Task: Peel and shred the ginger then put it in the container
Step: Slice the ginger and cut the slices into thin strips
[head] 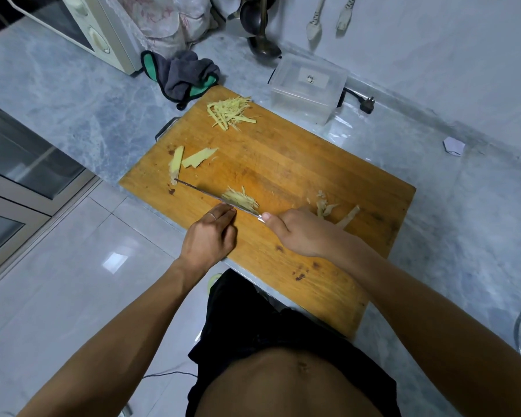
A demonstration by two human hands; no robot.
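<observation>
Your right hand (301,233) grips the knife (214,197), thumb along the blade near the handle; the handle itself is hidden under your palm. The blade lies nearly edge-on across the near-left part of the board (313,164), tip pointing left, close to a ginger slice (176,164). Your left hand (211,236) has its fingers curled, fingertips at the blade and at the small shred pile (241,198) under the knife; I can't tell whether they pinch the ginger or just press on it.

A second slice (199,158) lies just beside the first. The bigger shred heap (230,111) sits at the far edge of the board. Peels (328,207) lie right of your right hand. The container (309,87) stands on the surface (73,94) just past the board's far corner; nothing is visible inside it. A cloth (181,73) lies left of it, by the board's far-left corner.
</observation>
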